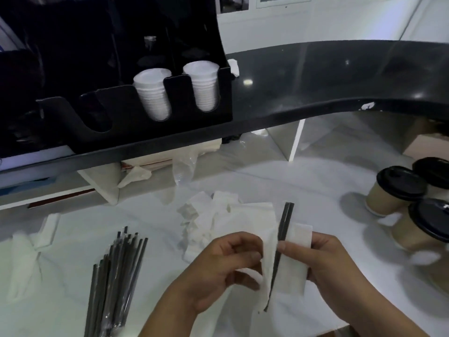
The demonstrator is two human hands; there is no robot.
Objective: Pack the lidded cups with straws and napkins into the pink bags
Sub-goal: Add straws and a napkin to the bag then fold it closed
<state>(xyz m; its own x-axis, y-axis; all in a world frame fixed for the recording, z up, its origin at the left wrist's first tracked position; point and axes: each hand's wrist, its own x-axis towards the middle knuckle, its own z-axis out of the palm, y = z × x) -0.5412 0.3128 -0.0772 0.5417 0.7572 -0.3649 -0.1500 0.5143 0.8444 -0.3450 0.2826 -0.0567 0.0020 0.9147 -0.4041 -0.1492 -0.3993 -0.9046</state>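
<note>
My left hand (226,266) pinches a white napkin (267,242) low in the middle of the head view. My right hand (325,263) grips the same napkin's right side together with two black straws (281,242) that lie along its fold, tips pointing up. A pile of loose white napkins (206,215) lies on the white counter just behind my hands. A bundle of wrapped black straws (116,278) lies at the lower left. Three brown paper cups with black lids (398,186) stand at the right. No pink bag is in view.
A black raised counter (303,76) curves across the back. On it stands a black dispenser rack (145,98) with two stacks of white lids. A clear plastic wrapper (184,166) lies under the raised counter, and crumpled white paper (21,259) lies at the far left.
</note>
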